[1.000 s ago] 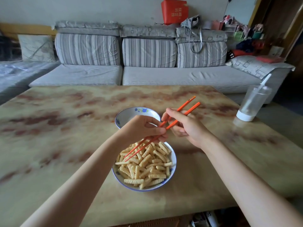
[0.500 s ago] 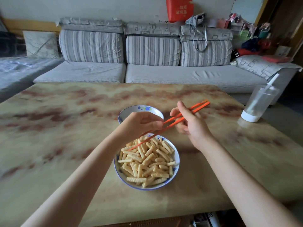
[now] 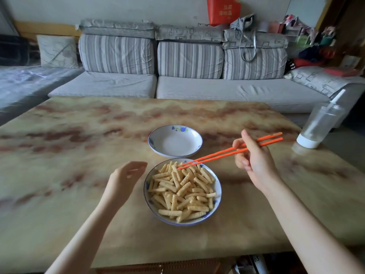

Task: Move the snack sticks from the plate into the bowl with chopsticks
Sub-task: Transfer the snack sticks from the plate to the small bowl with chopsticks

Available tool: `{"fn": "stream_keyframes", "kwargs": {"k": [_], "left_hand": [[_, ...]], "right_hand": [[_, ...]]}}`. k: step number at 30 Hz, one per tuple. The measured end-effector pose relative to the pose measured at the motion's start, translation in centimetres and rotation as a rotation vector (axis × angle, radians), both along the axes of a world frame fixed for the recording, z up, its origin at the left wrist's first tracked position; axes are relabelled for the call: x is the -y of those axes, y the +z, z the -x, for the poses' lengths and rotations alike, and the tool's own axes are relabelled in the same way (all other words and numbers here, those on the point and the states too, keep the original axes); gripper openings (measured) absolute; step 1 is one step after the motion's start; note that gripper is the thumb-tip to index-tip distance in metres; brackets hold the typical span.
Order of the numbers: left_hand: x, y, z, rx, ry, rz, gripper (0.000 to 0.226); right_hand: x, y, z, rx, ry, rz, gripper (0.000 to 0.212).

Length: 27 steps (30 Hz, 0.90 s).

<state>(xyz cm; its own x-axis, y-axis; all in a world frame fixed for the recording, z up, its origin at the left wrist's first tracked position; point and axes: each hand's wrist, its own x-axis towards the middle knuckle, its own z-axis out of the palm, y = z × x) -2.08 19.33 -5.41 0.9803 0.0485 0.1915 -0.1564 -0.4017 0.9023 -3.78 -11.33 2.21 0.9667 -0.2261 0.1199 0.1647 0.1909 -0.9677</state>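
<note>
A marbled tan counter (image 3: 79, 194) fills the lower frame, with a grey striped sofa (image 3: 177, 76) across the top. Nearest, just below centre, a blue-rimmed plate (image 3: 217, 192) is heaped with ridged yellow snack sticks (image 3: 181, 192), lying at mixed angles. Left of the plate, the left hand (image 3: 123, 179) is seen blurred above the counter, its grip loosely apart and empty. At right of centre, the right hand (image 3: 254, 163) is closed on a pair of orange chopsticks (image 3: 217, 154); their long axis is tilted from upper right down to lower left, with the tips close together over the far edge of the pile, nothing visibly pinched. Just beyond the plate, the white floral bowl (image 3: 158, 147) is seen empty. At the far right edge, a clear cup (image 3: 318, 125) with a straw is set.
</note>
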Motion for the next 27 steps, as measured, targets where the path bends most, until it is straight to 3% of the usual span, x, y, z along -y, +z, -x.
{"fn": "stream_keyframes", "kwargs": {"k": [6,9,14,21,27], "left_hand": [[0.8,-1.6,1.1,0.039,0.021,-0.008,0.019],[0.5,-1.6,1.7,0.058,-0.058,-0.027,0.017],[0.5,-1.8,2.3,0.045,-0.117,0.040,0.036],[0.5,-1.7,2.2,0.043,-0.121,0.048,0.034],[0.5,-1.6,2.2,0.044,-0.128,0.049,0.033]], "right_hand": [[0.6,0.3,0.9,-0.024,0.023,0.043,0.056],[0.8,0.4,1.4,-0.025,0.025,0.038,0.051],[1.0,0.1,1.6,-0.029,0.005,0.080,0.048],[0.5,-0.2,1.3,-0.057,-0.036,0.136,0.047],[0.5,-0.1,1.2,-0.058,-0.105,0.029,0.046]]}}
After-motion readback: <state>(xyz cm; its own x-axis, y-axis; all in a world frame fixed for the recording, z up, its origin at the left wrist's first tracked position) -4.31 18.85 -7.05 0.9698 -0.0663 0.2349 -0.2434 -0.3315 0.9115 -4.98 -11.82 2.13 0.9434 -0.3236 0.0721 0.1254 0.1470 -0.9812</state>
